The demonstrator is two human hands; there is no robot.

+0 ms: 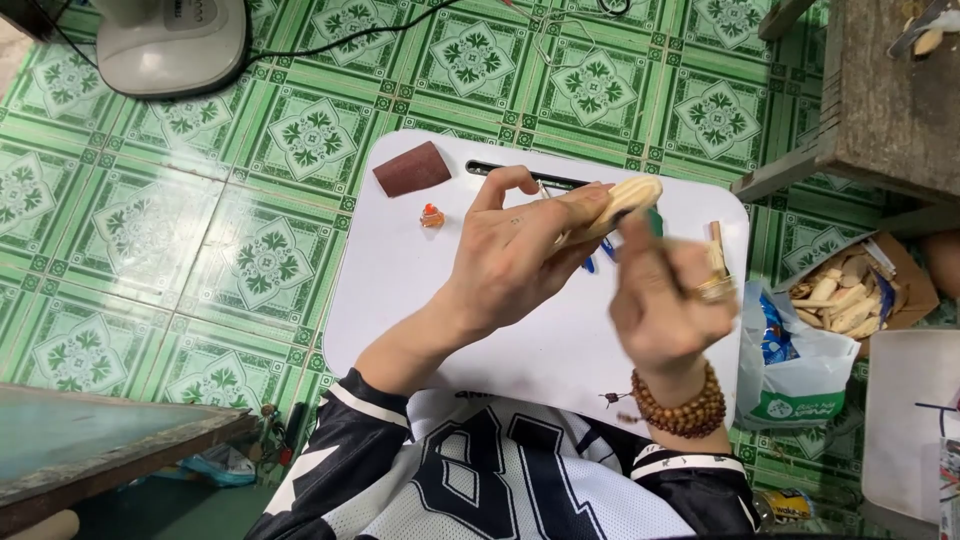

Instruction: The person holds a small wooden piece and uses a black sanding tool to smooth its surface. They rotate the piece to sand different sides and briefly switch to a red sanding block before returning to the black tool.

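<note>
Left hand [520, 260] grips a smooth, pale wooden piece [622, 203]; right hand [665, 300] seems blurred.

Bright, even light, soft shadows; right hand [668, 305] motion-blurred.

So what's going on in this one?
A person sits over a white lap table on a green tiled floor. The left hand holds a pale carved wooden piece up above the table, and the right hand, blurred, is against it. A brown sandpaper sheet lies on the table, and an open box of wood pieces sits at the right.
</note>
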